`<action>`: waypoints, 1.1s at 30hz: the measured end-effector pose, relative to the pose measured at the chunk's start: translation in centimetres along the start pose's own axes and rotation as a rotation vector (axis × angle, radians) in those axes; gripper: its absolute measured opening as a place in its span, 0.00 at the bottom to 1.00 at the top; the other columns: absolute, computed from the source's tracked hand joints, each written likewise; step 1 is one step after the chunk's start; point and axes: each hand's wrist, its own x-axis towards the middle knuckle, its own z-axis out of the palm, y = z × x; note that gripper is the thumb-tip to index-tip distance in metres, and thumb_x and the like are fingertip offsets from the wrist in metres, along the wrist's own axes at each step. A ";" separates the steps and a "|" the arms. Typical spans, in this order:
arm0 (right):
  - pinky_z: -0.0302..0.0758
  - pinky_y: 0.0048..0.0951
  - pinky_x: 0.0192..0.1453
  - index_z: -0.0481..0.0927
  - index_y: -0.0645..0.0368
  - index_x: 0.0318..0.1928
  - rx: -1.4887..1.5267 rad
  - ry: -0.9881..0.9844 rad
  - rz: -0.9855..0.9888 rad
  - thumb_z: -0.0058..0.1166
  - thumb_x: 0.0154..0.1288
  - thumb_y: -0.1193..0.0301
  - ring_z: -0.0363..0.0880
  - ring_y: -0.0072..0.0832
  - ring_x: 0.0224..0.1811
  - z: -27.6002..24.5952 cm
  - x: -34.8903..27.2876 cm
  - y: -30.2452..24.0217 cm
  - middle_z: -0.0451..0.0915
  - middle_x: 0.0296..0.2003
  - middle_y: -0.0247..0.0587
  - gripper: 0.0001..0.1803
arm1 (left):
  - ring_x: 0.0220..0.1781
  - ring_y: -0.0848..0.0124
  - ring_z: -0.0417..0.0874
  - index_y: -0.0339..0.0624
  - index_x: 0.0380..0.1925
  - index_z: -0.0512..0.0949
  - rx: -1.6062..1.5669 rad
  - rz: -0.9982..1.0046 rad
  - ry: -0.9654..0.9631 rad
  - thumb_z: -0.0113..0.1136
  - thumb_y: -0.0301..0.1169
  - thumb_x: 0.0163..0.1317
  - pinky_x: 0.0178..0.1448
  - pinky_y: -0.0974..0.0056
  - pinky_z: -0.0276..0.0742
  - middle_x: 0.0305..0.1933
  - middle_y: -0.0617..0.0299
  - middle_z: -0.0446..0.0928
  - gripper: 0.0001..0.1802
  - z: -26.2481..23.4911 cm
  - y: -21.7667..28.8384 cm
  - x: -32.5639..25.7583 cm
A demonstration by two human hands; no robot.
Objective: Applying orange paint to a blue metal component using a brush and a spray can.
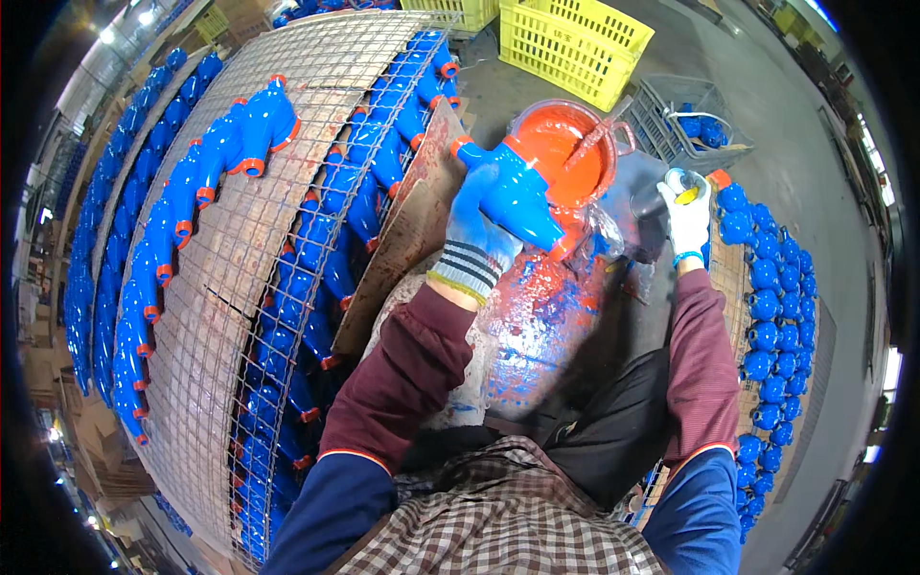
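My left hand, in a blue-stained glove with a striped cuff, is closed around a glossy blue Y-shaped pipe fitting with red-orange ends. The fitting is tilted, its lower right end over a paint-smeared surface. Just beyond it is a pail of red-orange paint, with a paint-coated, stick-like piece across its opening. To the right, my right hand, in a white glove, is closed on a small round object with a yellow middle. I cannot make out its kind.
Wire-mesh-covered boards at the left carry rows of blue fittings. Several rows of rounded blue parts stand on a board at the right. Beyond the pail are a yellow crate and a grey crate holding blue parts.
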 end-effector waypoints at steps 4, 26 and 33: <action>0.72 0.30 0.57 0.72 0.61 0.55 0.020 0.055 -0.003 0.65 0.60 0.64 0.76 0.30 0.51 -2.1 0.0 -1.9 0.78 0.48 0.43 0.26 | 0.50 0.64 0.79 0.38 0.58 0.62 0.301 0.206 -0.001 0.68 0.28 0.49 0.52 0.58 0.82 0.51 0.56 0.72 0.36 0.2 -0.2 -1.3; 0.61 0.13 0.21 0.78 0.58 0.43 0.774 0.072 0.548 0.58 0.65 0.68 0.66 0.11 0.17 -20.8 -20.7 -22.8 0.75 0.22 0.30 0.09 | 0.53 0.49 0.76 0.49 0.57 0.64 1.605 1.109 -0.666 0.81 0.34 0.34 0.54 0.48 0.74 0.55 0.46 0.69 0.47 5.9 -6.8 -17.1; 0.60 0.14 0.18 0.78 0.59 0.40 0.479 0.145 0.459 0.62 0.61 0.71 0.68 0.11 0.15 -21.9 -20.8 -23.9 0.79 0.24 0.35 0.09 | 0.55 0.44 0.75 0.56 0.53 0.72 1.801 1.227 -0.843 0.79 0.37 0.34 0.55 0.42 0.74 0.56 0.48 0.70 0.40 6.5 -5.6 -17.6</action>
